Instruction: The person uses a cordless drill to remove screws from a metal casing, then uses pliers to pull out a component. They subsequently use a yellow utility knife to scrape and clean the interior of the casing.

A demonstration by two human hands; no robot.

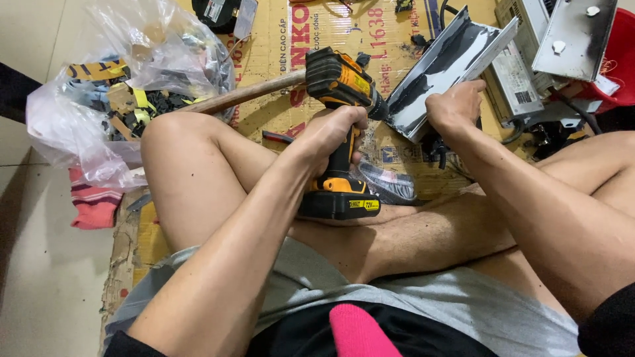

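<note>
**Drill on a loose metal housing, held down by one bare hand**

Head view, the only one: the person sits cross-legged on flattened cardboard laid over the floor. The left hand is clamped around the grip of a yellow-and-black cordless drill, whose battery foot rests near the shin. The drill's nose points right, at the near end of a long grey metal housing that lies tilted on the cardboard. The right hand is closed over that housing's lower edge, pinning it just beside the drill's nose.

What could go wrong, as I judge it: nothing but those fingers fixes the housing, so if the bit bites and the sheet spins or jumps, its thin edge rakes the palm. The holding hand sits so near the tip that a slip off the metal goes straight into the fingers. Bare legs lie right below the tool, and a wooden handle and a clear plastic bag of scraps crowd the left knee, leaving little room to pull back.

Hard to make out: the bit itself is hidden behind the left fist and chuck, so I cannot tell whether it touches the metal or what it meets. The trigger finger is out of sight. More grey metal boxes at top right run off the frame edge.
</note>
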